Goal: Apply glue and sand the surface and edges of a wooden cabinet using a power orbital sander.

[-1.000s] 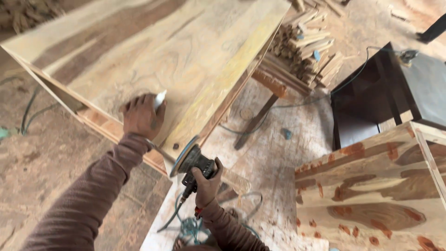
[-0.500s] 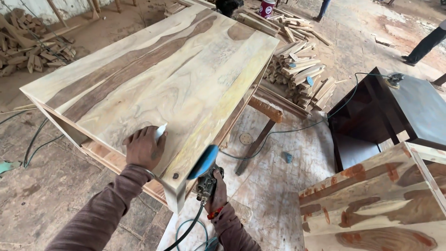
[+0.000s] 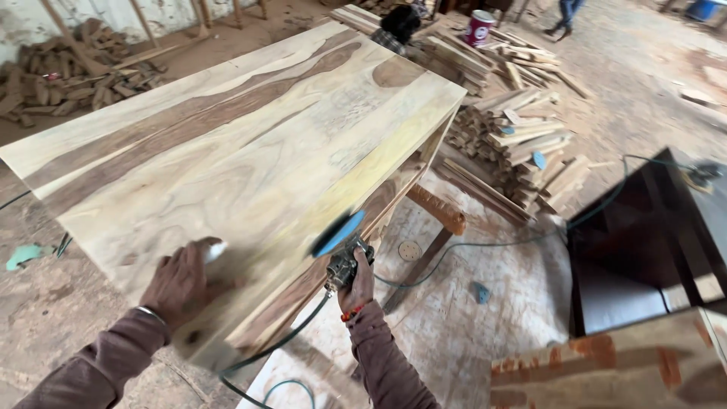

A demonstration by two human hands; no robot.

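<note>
1. Head view: our left hand (image 3: pixel 178 284) presses flat on the wooden tabletop (image 3: pixel 227 151) near its near corner, fingers closed over a small white piece (image 3: pixel 216 251), probably chalk or filler.
2. Our right hand (image 3: pixel 357 282) grips the power sander (image 3: pixel 342 250), fingers wrapped tight round its body. The blue disc (image 3: pixel 338 233) tilts up, just beside the tabletop's right edge, whether touching we cannot tell.
3. The sander sits right of the left hand; the right hand is nearer. The tabletop's long axis runs away from us.
4. Cord (image 3: pixel 280 344) trails down towards the floor. Stacked wood offcuts (image 3: pixel 522 136) lie beyond the far right corner.
</note>
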